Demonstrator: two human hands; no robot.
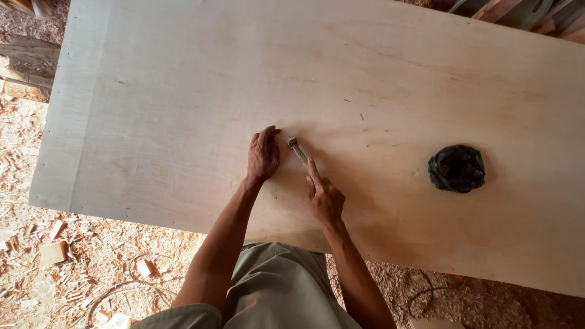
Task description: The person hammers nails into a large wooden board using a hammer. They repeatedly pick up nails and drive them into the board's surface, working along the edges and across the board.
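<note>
Clearly small hammer [297, 150], metal head, wooden handle, right hand [325, 198] gripping

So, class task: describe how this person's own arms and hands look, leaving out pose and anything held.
Both arms are bare to above the elbow, with no sleeves in view. The left hand and right hand wear no gloves, rings or watch. The arms look lean and sinewy.

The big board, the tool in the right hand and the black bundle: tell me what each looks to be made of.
Board: looks like pale plywood, bare and matt, with faint grain and no gloss.
Tool in the right hand: a grey, dull head that looks like metal on a brownish, probably wooden handle; a small hammer, it seems.
Black bundle: crinkled and slightly shiny, probably thin plastic film or a bag.
</note>
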